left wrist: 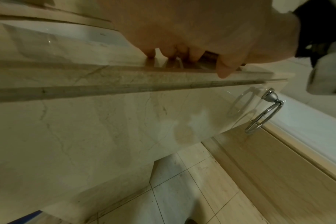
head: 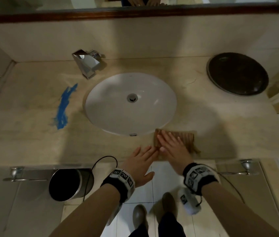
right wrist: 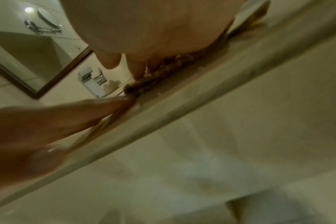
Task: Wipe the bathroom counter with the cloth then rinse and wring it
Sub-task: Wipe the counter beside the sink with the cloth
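The cloth (head: 185, 139), a brown ribbed rag, is laid flat on the tabletop (head: 32, 103) at the front edge, just to the right of the white oval sink (head: 114, 106). It is pressed down by the right hand (head: 171, 146), whose fingers are held straight and spread over the fabric; nothing is gripped. The left hand (head: 142, 161) is likewise kept flat and open, its fingertips (head: 153, 149) set on the tabletop at the cloth's near-left corner, touching or just beside it; which of the 2 cannot be told. In the right wrist view the cloth's edge (right wrist: 144, 86) is seen as a thick, nubbly fold.

The cloth is judged to be soft, light and limp, with a ribbed weave that should drag well on polished stone but bunch up if pushed from 1 corner only. A flat palm over its middle is best suited for wiping; for rinsing and wringing, it would be better gathered at its 2 short ends. Once wet, it is expected to be heavier and to drip.

A blue smear (head: 64, 106) is left on the tabletop at the far side of the sink, near the chrome faucet (head: 88, 63), so the wiping is judged to be unfinished. A dark round tray (head: 238, 73) is seen at the right.
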Available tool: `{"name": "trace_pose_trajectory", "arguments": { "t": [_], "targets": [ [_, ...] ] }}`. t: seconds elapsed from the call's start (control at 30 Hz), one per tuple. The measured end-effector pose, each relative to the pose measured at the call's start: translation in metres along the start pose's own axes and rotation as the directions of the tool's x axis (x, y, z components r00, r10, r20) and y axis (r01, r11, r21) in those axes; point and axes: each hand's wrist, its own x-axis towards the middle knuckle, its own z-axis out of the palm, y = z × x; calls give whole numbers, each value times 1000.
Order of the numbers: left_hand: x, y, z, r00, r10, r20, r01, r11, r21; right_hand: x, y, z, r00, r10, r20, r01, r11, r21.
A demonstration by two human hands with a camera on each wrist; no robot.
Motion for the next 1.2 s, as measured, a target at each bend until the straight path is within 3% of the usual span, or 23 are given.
{"name": "trace_pose_trajectory", "arguments": {
  "t": [0.07, 0.13, 0.17, 0.23, 0.33, 0.4, 0.47, 0.5, 0.57, 0.63, 0.7, 0.8, 0.87, 0.93, 1.03, 1.13, 1.2],
  "targets": [
    [0, -1, -2, 1000, 17, -10, -17, 1000, -18, 4, 40, -5, 985, 167, -47, -171, 983, -75],
    [0, -2, -3, 1000, 14, -10, -15, 1000, -18, 4, 62, -11, 916, 395, -67, -397, 917, -17],
    [0, -2, -2, 1000, 9, -6, -9, 1000, -12, 5, 58, -12, 890, 450, -69, -448, 893, 40],
    [1, 1, 1, 1000, -8, -4, 8, 1000, 7, 7, 25, -8, 899, 430, -78, -427, 902, 58],
    [2, 5, 2, 999, -46, 10, 46, 998, 39, -2, -33, 9, 989, 145, -36, -143, 988, 55],
    [1, 7, 0, 998, -53, 16, 52, 997, 52, -8, -34, 7, 1000, 24, 15, -25, 999, 43],
    [1, 7, -4, 999, -49, 12, 48, 998, 26, -7, 1, 1, 997, 81, -2, -81, 996, -39],
    [1, 7, -5, 999, -44, 9, 44, 999, 8, -8, 21, -2, 985, 173, -25, -174, 983, -56],
    [0, 8, -5, 999, -44, 0, 44, 999, 6, -14, 55, -5, 915, 395, -80, -395, 919, 11],
    [0, 10, -2, 998, -53, -23, 53, 998, 23, -18, 55, -3, 880, 468, -82, -461, 883, 90],
    [0, 12, 0, 997, -64, -31, 65, 997, 29, -19, 24, 6, 915, 397, -78, -392, 917, 74],
    [1, 12, 3, 995, -85, -43, 86, 996, 18, -22, -21, 21, 991, 130, -8, -130, 990, 55],
    [-2, 11, 0, 988, -94, -123, 92, 996, -22, -23, -24, 18, 998, 62, 23, -64, 991, 119],
    [-3, 12, -7, 956, -95, -279, 75, 994, -80, -26, -12, 12, 999, 23, 24, -27, 975, 219],
    [7, 23, -28, 884, -78, -462, 26, 993, -117, -30, -3, 2, 998, 32, -44, -3, 838, 545],
    [33, 41, -38, 903, -55, -426, 8, 994, -110, -32, -7, -10, 978, 178, -110, -13, 576, 817],
    [55, 56, -38, 931, -24, -364, -14, 995, -101, -30, 1, -22, 931, 316, -181, 1, 494, 870]
  ]
}}
